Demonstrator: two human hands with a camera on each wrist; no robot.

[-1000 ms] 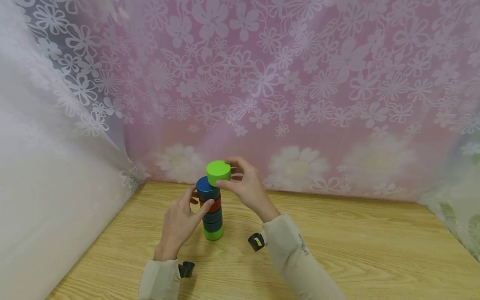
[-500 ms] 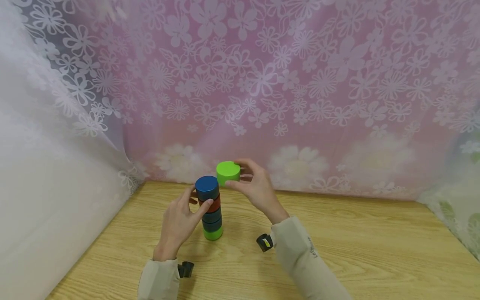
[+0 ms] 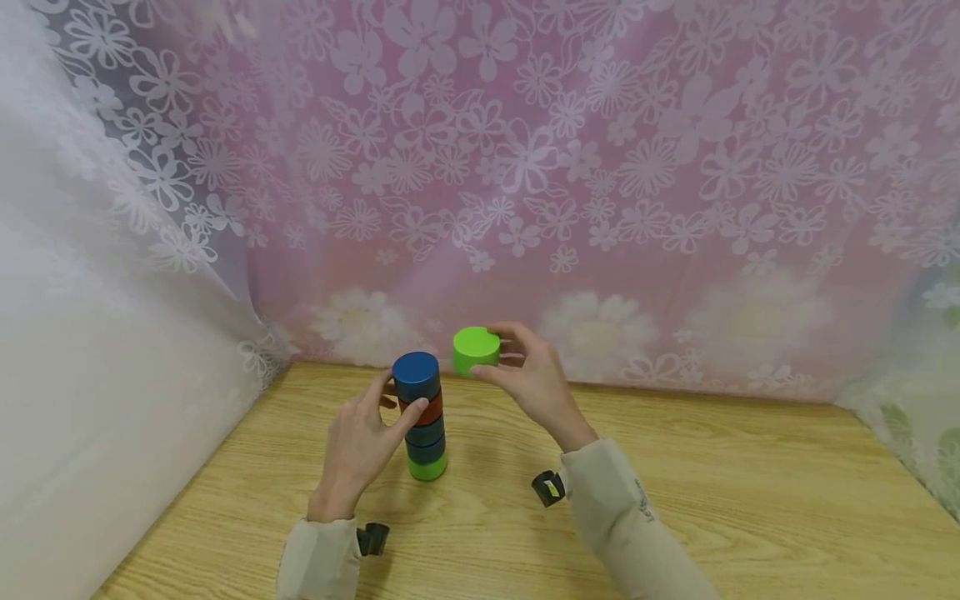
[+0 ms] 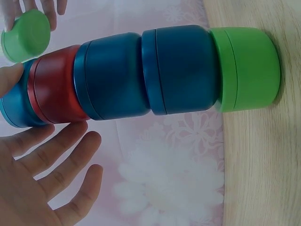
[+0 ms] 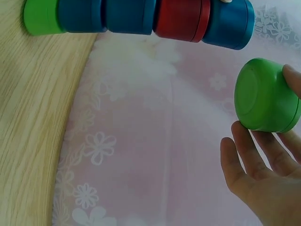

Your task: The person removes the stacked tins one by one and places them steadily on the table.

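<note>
Green and held in the air, a loose pot point(image 3: 476, 350) sits in the fingers of the right hand point(image 3: 534, 385), curled round it from the far side, just right of and level with the top of a stack of pots point(image 3: 423, 417) that stands on the wooden surface point(image 3: 675, 500) near its far edge, toward the left corner; the left hand point(image 3: 358, 446) steadies that stack, thumb on the red pot point(image 3: 429, 410), the other fingers round its hidden left side; from the head view the stack's lower pots are dark and hard to separate, only the blue top point(image 3: 416, 369) and the green base point(image 3: 428, 467) reading clearly; small black clips show at both sleeves, and a flowered pink curtain point(image 3: 600, 167) closes off the back.

Left wrist view, turned sideways: the stack point(image 4: 141, 77) shows five pots, green base point(image 4: 244, 69) on the wood, two dark blue, one red, one lighter blue partly covered by the thumb; the four fingers point(image 4: 56, 165) lie spread and straight beside it, apart from it; the loose pot point(image 4: 26, 35) is cut by the frame corner.

Right wrist view: the loose pot point(image 5: 265, 96) shows its hollowed end, pinched between fingertips point(image 5: 244, 155); the stack point(image 5: 136, 19) runs along the upper edge, its top cut off, well clear of the pot.
</note>
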